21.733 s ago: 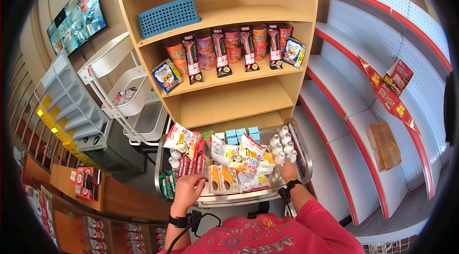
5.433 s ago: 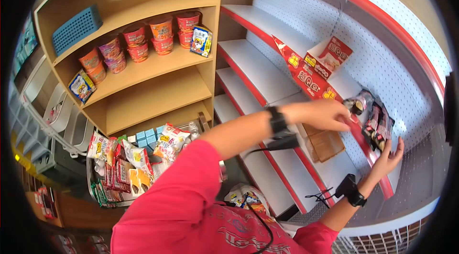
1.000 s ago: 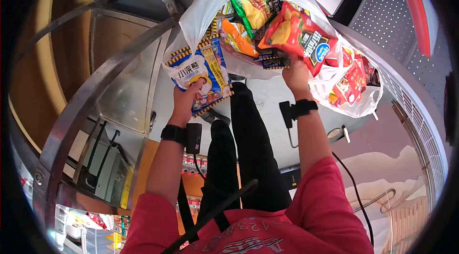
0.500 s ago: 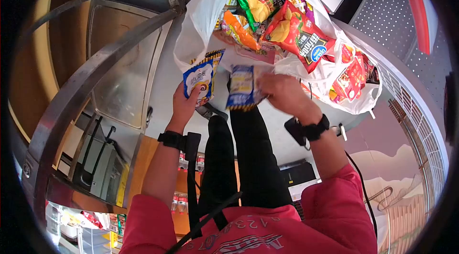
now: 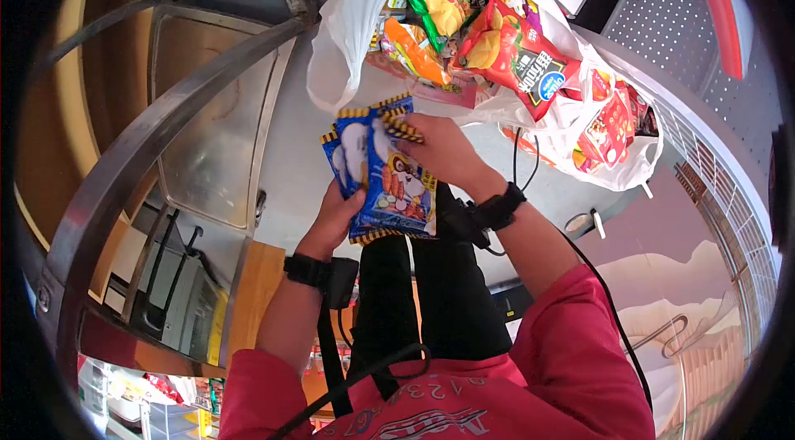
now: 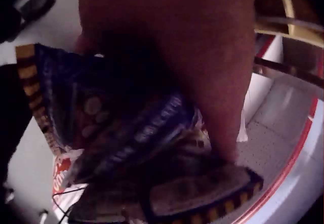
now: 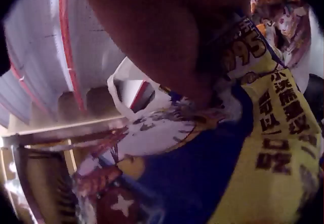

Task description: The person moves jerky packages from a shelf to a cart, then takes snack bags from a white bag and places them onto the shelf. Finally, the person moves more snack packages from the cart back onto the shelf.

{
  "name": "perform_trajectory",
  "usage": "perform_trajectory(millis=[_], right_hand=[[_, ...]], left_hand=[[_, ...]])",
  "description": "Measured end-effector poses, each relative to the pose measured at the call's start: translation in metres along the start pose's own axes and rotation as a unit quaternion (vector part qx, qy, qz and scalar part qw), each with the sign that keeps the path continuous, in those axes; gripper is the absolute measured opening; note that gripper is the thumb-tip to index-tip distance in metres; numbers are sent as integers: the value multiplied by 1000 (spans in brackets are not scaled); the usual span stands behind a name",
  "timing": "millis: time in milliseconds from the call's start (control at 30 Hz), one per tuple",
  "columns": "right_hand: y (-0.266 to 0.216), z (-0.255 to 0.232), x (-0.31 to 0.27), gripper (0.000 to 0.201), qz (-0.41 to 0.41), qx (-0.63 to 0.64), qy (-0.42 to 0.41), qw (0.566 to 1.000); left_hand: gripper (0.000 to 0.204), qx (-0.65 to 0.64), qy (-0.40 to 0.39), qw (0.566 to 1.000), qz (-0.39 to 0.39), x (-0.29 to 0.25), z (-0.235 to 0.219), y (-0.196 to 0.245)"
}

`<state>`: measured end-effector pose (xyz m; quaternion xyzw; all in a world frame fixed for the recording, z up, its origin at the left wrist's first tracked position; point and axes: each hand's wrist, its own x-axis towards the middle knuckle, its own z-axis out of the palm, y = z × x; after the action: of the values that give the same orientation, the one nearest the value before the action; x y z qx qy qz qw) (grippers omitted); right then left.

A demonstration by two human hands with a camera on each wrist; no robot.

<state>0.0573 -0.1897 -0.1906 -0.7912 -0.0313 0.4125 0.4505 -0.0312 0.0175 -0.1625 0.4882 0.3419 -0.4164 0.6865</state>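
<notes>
In the head view my left hand (image 5: pixel 335 216) grips a blue snack packet (image 5: pixel 351 152) with yellow-and-black striped ends, thumb across its front. My right hand (image 5: pixel 447 154) pinches the striped top of a second blue snack packet (image 5: pixel 404 191), which overlaps the first one. The left wrist view shows the dark underside of the left hand (image 6: pixel 172 47) over crinkled blue packaging (image 6: pixel 136 128). Close up in the right wrist view, the right hand (image 7: pixel 157 36) holds a blue, white and yellow packet (image 7: pixel 202 168) at its upper part.
A white plastic bag (image 5: pixel 335 42) stands beyond the hands, filled with snacks such as a red chip bag (image 5: pixel 513 59) and a green one (image 5: pixel 443 9). Another white bag (image 5: pixel 633 171) lies at its right. A metal trolley rail (image 5: pixel 178 100) curves along the left; a white wire rack (image 5: pixel 704 150) borders the right.
Earlier the hands were at the trolley, then the metal shelf. Since one second ago, the right hand has left the white bag with a blue packet and brought it against the left hand's.
</notes>
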Motion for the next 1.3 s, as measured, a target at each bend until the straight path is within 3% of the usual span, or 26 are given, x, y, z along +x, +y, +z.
perform_trajectory(millis=[67, 133, 200, 267, 333, 433, 500, 533, 600, 667, 733, 833, 900, 1000, 1100, 1167, 1267, 1300], right_hand=[[-19, 5, 3, 14, -10, -83, 16, 996], [-32, 9, 4, 11, -35, -122, 14, 992], [-39, 13, 6, 12, -79, -179, 3, 981], [-48, 15, 4, 13, -122, -194, 19, 973], [-51, 19, 4, 15, -155, -227, 30, 961], [-46, 19, 8, 18, -164, -194, 41, 966], [-51, 6, 17, 23, -109, -145, -21, 983], [-50, -1, 24, 25, -83, -120, -50, 988], [-30, -16, 47, 38, -123, 35, 21, 992], [-22, -62, 84, 48, -24, 38, -7, 999], [-6, -103, 122, 46, -70, -117, 110, 985], [-8, -164, 161, 31, -118, -180, 147, 965], [-39, -191, 152, 41, -84, -245, 140, 956], [-29, -188, 160, 33, -87, -182, 122, 972], [-15, -157, 171, 37, 2, -304, 15, 953], [-3, -111, 176, 36, -24, -167, 103, 980], [-1, -51, 190, 36, -123, -206, 278, 930], [-3, -49, 190, 36, -108, -282, 252, 919]], left_hand=[[69, -148, -40, 986, -66, 2, -7, 0], [64, -302, -73, 945, -101, 4, -7, 5], [55, -277, -143, 948, -58, 12, -23, -2], [41, -186, -126, 971, -82, 13, -32, 8], [38, -182, -60, 974, -120, 11, -21, 29], [39, -144, 48, 979, -140, 11, -5, 45], [41, -105, 92, 980, -143, 15, -8, 46], [41, -91, 86, 984, -129, 17, -13, 46], [40, -109, 101, 985, -87, 22, -17, 54], [37, -151, 148, 976, -55, 27, -16, 60], [38, -157, 139, 978, 2, 31, -16, 71], [39, -190, 139, 969, 73, 34, -2, 93], [40, -214, 134, 964, 83, 38, -4, 101], [40, -210, 141, 962, 103, 40, -5, 105], [39, -202, 144, 962, 111, 39, -3, 105], [38, -195, 148, 964, 108, 36, -3, 101], [37, -177, 159, 967, 96, 38, -10, 91], [38, -181, 123, 971, 97, 39, -18, 84]])
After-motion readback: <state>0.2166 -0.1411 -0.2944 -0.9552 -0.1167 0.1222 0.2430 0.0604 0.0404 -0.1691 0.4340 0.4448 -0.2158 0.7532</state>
